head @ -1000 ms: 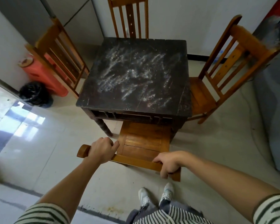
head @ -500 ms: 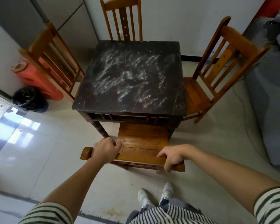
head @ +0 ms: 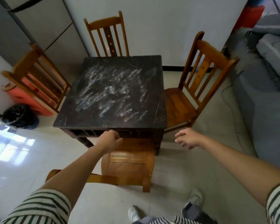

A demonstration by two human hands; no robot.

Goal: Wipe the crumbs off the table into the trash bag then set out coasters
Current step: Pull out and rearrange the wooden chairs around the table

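A dark square wooden table (head: 66, 122) stands in the middle of the room, its top smeared with pale crumbs (head: 110, 92). A black trash bag (head: 19, 116) sits on the floor at the far left. My left hand (head: 109, 139) hovers at the table's near edge with fingers curled and nothing in it. My right hand (head: 187, 138) is in the air to the right of the table's near corner, fingers spread and relaxed. No coasters or cloth are in sight.
The near wooden chair (head: 129, 164) is pulled back from the table below my arms. Other chairs stand at the left (head: 37, 76), back (head: 107, 34) and right (head: 199, 78). A red container (head: 31, 101) leans behind the left chair. A grey sofa (head: 265, 78) fills the right side.
Both hands have let go of the near chair's top rail and risen toward the table's near edge. The chair now sits farther back from the table.
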